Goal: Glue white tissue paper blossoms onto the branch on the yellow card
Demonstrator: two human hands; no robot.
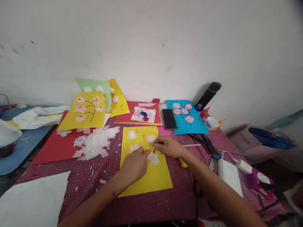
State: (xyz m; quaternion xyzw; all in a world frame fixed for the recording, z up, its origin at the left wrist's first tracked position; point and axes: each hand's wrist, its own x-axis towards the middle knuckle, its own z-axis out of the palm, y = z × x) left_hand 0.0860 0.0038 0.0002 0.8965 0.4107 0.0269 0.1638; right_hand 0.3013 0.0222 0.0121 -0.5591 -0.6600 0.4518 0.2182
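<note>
A yellow sheet (142, 179) lies on the table, with a drawn brown branch and several fluffy white paper flowers. My right hand (168, 146) pinches a thin greyish stick (154, 150), held steeply with its lower end near the lower right paper flower (154, 158). Its exact kind is too small to tell. My left hand (135, 163) rests on the sheet, fingers curled together at the left edge of that flower; whatever is between the fingertips is hidden. Another white flower (132, 134) sits at the sheet's upper left.
Torn white tissue (97, 142) is heaped on red card at left, beside finished yellow flower pictures (87, 111). Behind are a paint-stained tissue (144, 114), a phone (169, 119) and a blue picture (188, 117). A cutter (211, 147), small cup (211, 123) and white power bank (230, 176) stand right.
</note>
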